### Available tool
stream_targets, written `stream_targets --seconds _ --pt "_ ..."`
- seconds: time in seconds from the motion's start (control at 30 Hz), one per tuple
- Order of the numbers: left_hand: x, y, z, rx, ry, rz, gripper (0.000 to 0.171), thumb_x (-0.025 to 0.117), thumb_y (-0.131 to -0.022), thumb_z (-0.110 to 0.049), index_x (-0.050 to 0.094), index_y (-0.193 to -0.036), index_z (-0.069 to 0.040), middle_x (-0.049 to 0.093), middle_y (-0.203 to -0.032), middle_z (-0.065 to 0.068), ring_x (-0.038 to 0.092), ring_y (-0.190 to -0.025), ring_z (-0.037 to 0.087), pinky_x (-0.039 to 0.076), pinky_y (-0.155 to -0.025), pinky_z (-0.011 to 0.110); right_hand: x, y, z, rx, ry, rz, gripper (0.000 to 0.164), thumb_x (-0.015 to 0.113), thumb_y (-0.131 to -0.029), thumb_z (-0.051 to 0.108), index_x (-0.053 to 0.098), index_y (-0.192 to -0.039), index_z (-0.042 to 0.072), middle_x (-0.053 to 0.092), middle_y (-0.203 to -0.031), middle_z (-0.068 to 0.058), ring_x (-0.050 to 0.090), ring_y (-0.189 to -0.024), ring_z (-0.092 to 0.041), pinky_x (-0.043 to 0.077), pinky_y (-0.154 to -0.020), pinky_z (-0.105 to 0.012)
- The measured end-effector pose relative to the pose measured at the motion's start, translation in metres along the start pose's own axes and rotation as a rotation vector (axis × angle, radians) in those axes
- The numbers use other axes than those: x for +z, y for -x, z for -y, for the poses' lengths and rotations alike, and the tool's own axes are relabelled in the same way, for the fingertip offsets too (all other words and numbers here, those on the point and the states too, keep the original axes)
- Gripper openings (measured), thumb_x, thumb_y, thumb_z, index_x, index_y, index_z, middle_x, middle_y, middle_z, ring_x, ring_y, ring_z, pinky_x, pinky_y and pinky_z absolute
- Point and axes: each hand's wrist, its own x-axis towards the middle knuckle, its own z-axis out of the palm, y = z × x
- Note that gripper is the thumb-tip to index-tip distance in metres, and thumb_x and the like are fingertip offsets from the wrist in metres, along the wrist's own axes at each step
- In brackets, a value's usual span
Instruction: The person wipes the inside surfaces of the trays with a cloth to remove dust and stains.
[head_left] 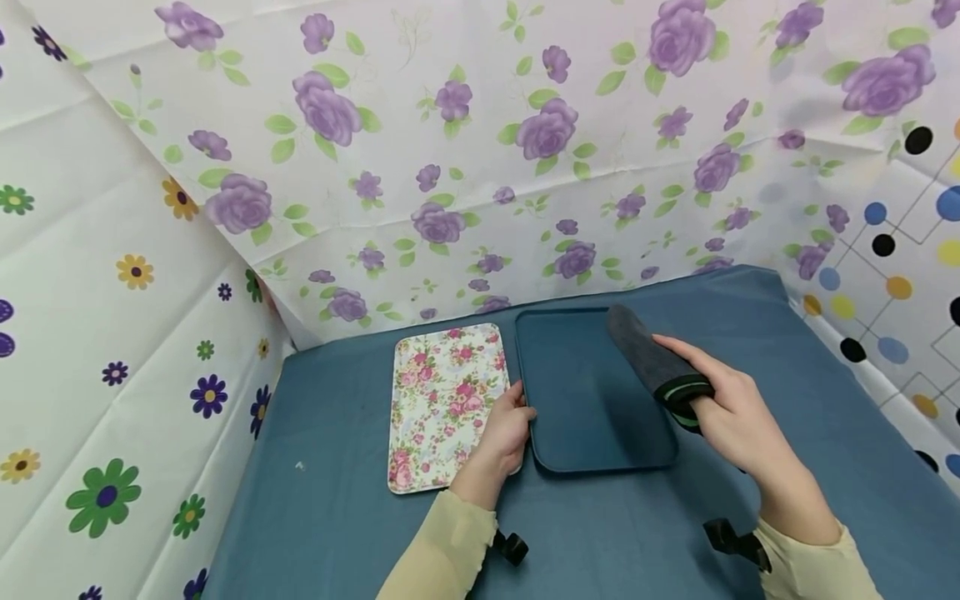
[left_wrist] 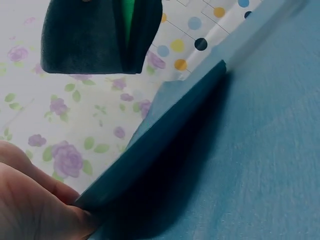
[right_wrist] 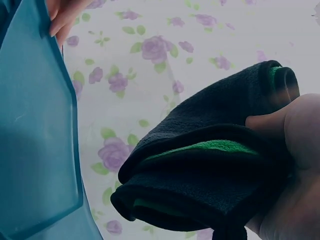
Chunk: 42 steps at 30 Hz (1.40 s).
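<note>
My left hand (head_left: 504,433) pinches the left rim of a blue rectangular tray (head_left: 577,392), thumb on top. In the left wrist view the tray's edge (left_wrist: 165,125) is raised off the blue cloth, with dark shadow under it. My right hand (head_left: 738,412) grips a folded dark grey cloth (head_left: 645,354) with a green inner side, held above the tray's right part. In the right wrist view the folds of the towel-like cloth (right_wrist: 200,110) show, with the thumb pressed on it. A floral-patterned white board or tray (head_left: 442,400) lies left of the blue tray, partly behind my left hand.
A blue cloth (head_left: 330,450) covers the table. At the back stands a white sheet (head_left: 450,167) with purple roses; patterned sheets hang at the left (head_left: 112,350) and right (head_left: 900,275). Black wrist mounts (head_left: 510,547) sit at both sleeves.
</note>
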Motion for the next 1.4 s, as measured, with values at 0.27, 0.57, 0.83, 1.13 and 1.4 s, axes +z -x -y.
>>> stream_targets --seconds 0.27,0.57,0.83,1.13,1.4 --pt "0.010 -0.012 0.003 0.016 -0.055 -0.061 0.075 0.035 -0.099 0.015 0.011 -0.169 0.005 0.017 -0.173 0.029 0.017 -0.160 0.043 0.021 -0.128 0.053 -0.002 0.000 -0.001 -0.009 0.008 0.004 0.098 0.035 -0.090 -0.020 0.039 -0.166 0.042 0.046 -0.161 -0.021 0.033 -0.038 -0.015 0.037 -0.049 -0.034" --pt "0.016 0.005 0.000 0.018 -0.102 -0.092 0.076 0.050 -0.104 0.001 0.011 -0.169 0.005 0.012 -0.175 0.027 0.011 -0.162 0.041 0.017 -0.129 0.056 -0.010 0.000 -0.009 -0.005 0.046 0.033 0.098 0.036 -0.090 -0.021 0.039 -0.166 0.041 0.046 -0.161 -0.020 0.040 -0.050 -0.016 0.037 -0.052 -0.034" --pt "0.015 0.026 -0.017 0.074 -0.159 -0.090 0.077 0.059 -0.104 -0.008 0.020 -0.169 0.002 0.015 -0.176 0.021 0.011 -0.163 0.038 0.015 -0.129 0.055 -0.030 -0.003 -0.025 0.049 0.119 0.118 0.092 0.036 -0.094 -0.018 0.036 -0.168 0.037 0.043 -0.161 -0.027 0.045 -0.055 -0.022 0.039 -0.058 -0.034" --pt "-0.021 0.039 -0.030 0.108 -0.255 0.002 0.070 0.053 -0.107 -0.006 0.022 -0.168 0.004 0.020 -0.174 0.024 0.018 -0.161 0.041 0.021 -0.128 0.058 -0.053 -0.006 -0.056 0.087 0.167 0.278 0.085 0.039 -0.096 -0.015 0.037 -0.169 0.031 0.045 -0.157 -0.028 0.055 -0.065 -0.024 0.041 -0.058 -0.036" --pt "-0.059 0.062 -0.026 0.094 -0.318 -0.026 0.070 0.054 -0.109 -0.010 0.021 -0.170 0.000 0.023 -0.174 0.024 0.021 -0.160 0.044 0.027 -0.121 0.070 -0.056 0.016 -0.093 -0.012 0.507 0.342 0.091 0.049 -0.089 -0.023 0.043 -0.166 0.023 0.037 -0.167 -0.026 0.040 -0.144 -0.058 0.050 -0.072 -0.048"
